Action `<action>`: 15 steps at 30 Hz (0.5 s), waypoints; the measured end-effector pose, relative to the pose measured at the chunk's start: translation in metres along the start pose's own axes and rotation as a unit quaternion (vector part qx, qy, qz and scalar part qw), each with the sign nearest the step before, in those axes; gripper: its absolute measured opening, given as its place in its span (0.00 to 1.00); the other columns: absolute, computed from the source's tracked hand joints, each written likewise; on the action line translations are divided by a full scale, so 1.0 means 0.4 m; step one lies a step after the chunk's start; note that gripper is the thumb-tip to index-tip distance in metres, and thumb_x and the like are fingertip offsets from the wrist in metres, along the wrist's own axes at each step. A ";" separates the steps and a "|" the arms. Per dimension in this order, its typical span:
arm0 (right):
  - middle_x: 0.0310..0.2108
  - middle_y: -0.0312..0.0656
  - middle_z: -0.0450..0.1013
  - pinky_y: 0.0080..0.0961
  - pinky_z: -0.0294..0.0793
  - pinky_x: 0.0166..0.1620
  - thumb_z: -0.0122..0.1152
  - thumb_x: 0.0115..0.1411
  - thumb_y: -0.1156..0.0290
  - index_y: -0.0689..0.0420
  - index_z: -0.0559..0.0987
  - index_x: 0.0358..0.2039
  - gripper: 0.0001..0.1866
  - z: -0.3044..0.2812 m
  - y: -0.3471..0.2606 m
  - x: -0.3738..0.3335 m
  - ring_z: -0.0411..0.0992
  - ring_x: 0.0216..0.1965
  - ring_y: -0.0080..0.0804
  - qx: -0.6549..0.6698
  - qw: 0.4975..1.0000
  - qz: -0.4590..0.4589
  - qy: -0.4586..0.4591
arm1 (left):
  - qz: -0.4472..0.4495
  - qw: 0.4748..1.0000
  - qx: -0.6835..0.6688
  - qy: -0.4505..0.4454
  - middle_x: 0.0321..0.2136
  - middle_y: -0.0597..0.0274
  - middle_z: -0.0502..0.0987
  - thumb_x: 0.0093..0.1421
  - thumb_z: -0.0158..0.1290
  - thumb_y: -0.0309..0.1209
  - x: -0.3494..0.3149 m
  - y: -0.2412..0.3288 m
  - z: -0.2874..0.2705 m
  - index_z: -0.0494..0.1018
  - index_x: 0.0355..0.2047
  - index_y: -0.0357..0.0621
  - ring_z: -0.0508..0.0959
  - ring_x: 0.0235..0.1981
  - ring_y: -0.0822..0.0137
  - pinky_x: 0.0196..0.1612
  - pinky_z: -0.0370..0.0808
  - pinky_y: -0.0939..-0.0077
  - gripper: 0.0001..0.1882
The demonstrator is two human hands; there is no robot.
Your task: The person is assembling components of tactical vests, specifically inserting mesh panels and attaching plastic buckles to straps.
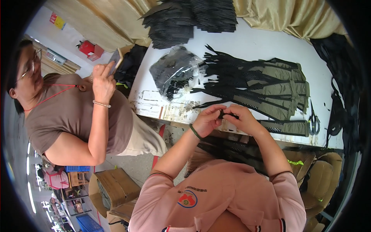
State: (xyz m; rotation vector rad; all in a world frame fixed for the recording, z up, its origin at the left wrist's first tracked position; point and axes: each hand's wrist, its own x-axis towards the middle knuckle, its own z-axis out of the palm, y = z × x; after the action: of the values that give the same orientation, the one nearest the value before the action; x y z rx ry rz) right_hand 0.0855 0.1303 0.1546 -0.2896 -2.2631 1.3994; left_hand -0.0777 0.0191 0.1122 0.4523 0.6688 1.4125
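Note:
Over the near edge of the table, my left hand (209,119) and my right hand (242,118) are close together with fingers closed. Between their fingertips they pinch a small black piece (222,114); its exact kind is too small to make out. Just beyond my hands lie several olive-green and black mesh fabric pieces (276,91), overlapping, with black strap ends (216,58) trailing left. A clear plastic bag (174,69) of small black parts sits to their left. One more green and black piece (288,127) lies along the table's front edge, near my right forearm.
Stacks of black fabric (189,19) stand at the table's (147,91) far side. Scissors (313,121) lie at right, near hanging black straps (336,108). To my left a person (77,116) holds up a phone (116,61). Cardboard boxes (116,187) flank me below.

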 end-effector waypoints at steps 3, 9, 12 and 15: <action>0.26 0.42 0.70 0.24 0.68 0.34 0.59 0.52 0.75 0.62 0.75 0.31 0.06 0.012 -0.009 -0.002 0.69 0.29 0.33 0.009 0.999 0.039 -0.001 | 0.020 1.000 0.008 0.014 0.39 0.68 0.73 0.61 0.50 0.31 0.003 -0.015 -0.009 0.69 0.47 0.46 0.69 0.32 0.79 0.32 0.65 0.86 0.13; 0.26 0.43 0.69 0.24 0.68 0.34 0.57 0.52 0.75 0.62 0.73 0.30 0.06 0.038 -0.006 -0.023 0.69 0.28 0.33 -0.010 0.997 0.032 0.067 | 0.013 0.999 -0.026 -0.030 0.33 0.71 0.71 0.60 0.52 0.32 0.008 -0.037 -0.001 0.68 0.45 0.48 0.68 0.29 0.78 0.35 0.66 0.84 0.12; 0.25 0.40 0.69 0.22 0.67 0.35 0.57 0.53 0.75 0.62 0.73 0.29 0.05 0.039 0.011 -0.029 0.68 0.29 0.27 0.026 0.996 0.056 0.062 | 0.025 0.998 -0.032 -0.041 0.33 0.70 0.71 0.60 0.51 0.31 0.006 -0.047 -0.005 0.68 0.45 0.47 0.68 0.28 0.78 0.33 0.65 0.84 0.12; 0.25 0.35 0.69 0.20 0.66 0.34 0.55 0.54 0.77 0.61 0.73 0.29 0.02 0.035 -0.006 -0.023 0.66 0.29 0.20 0.158 0.976 0.147 0.002 | 0.043 0.999 0.008 -0.033 0.32 0.69 0.71 0.61 0.50 0.31 -0.008 -0.038 0.000 0.68 0.46 0.46 0.67 0.27 0.78 0.31 0.64 0.86 0.12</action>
State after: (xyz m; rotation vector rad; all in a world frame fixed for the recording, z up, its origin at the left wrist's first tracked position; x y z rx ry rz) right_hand 0.0870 0.1142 0.1490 -0.5367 -2.0112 1.8774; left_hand -0.0667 0.0139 0.1028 0.5436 0.6141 1.4673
